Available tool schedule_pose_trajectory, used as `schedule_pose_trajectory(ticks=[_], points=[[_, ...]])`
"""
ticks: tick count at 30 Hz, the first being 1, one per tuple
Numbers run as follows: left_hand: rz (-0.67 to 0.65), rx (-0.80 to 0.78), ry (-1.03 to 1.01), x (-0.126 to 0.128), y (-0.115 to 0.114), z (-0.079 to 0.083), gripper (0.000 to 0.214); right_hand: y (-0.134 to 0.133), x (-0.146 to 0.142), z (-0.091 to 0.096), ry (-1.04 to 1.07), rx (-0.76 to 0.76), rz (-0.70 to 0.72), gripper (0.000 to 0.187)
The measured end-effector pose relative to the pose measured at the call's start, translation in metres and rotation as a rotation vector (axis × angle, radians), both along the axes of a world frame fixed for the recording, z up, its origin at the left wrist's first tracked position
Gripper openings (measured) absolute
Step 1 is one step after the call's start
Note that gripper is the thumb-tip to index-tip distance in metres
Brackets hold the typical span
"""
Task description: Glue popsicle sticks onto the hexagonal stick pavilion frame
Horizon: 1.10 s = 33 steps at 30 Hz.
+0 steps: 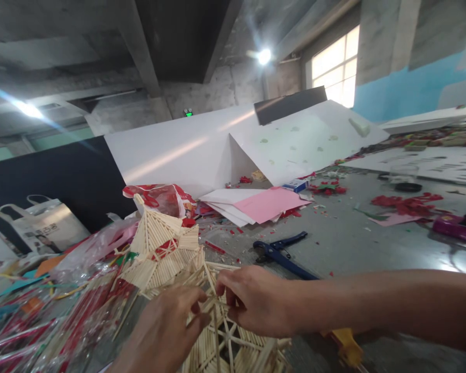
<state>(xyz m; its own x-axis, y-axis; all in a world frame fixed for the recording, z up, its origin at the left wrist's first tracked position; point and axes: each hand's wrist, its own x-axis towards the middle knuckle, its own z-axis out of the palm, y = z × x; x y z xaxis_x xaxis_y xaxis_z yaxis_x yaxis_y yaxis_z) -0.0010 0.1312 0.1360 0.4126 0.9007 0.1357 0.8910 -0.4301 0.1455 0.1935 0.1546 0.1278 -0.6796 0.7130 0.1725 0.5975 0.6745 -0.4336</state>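
A model built of thin wooden sticks (166,248) stands at the bottom centre, with a tiered roof and a spoked frame below. My left hand (166,326) pinches a stick of the spoked frame (233,347) from the left. My right hand (256,300) comes in from the right and pinches the same spot, fingertips meeting those of the left hand. Both hands are closed on the sticks.
Blue-handled pliers (279,251) lie just behind my right hand. A yellow tool (347,347) pokes out under my right forearm. Plastic-wrapped stick packs (42,321) crowd the left. Pink and white paper sheets (264,203), red scraps (406,203), a purple device (456,228) and white boards (202,150) lie further back.
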Motion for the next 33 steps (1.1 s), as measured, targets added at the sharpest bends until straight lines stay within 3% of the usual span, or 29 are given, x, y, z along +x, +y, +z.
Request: schedule_pose_trajectory(ticks=[4,9,16,19,24,28,33], points=[[0.062,-0.043,-0.01,0.002,0.0,-0.006,0.016,0.001,-0.001,0.001,0.015,-0.01,-0.016,0.028],[0.097,0.054,-0.038,-0.001,0.008,-0.022,0.02,0.003,0.0,0.002,0.049,-0.013,-0.018,0.03],[0.014,0.117,-0.057,-0.008,0.014,-0.039,0.04,0.007,0.002,0.008,0.069,-0.008,0.017,0.034],[0.032,0.095,-0.061,-0.006,0.015,-0.039,0.045,0.008,0.002,0.014,0.073,-0.007,0.096,0.037],[0.087,0.029,-0.037,0.001,0.011,-0.027,0.034,0.012,-0.001,0.016,0.065,0.017,0.186,0.035],[0.096,-0.004,-0.011,0.005,0.006,-0.018,0.031,0.016,-0.005,0.013,-0.003,0.095,0.175,0.03],[0.111,-0.019,-0.022,0.004,0.006,-0.018,0.031,0.019,-0.007,0.013,-0.147,0.213,0.134,0.024]])
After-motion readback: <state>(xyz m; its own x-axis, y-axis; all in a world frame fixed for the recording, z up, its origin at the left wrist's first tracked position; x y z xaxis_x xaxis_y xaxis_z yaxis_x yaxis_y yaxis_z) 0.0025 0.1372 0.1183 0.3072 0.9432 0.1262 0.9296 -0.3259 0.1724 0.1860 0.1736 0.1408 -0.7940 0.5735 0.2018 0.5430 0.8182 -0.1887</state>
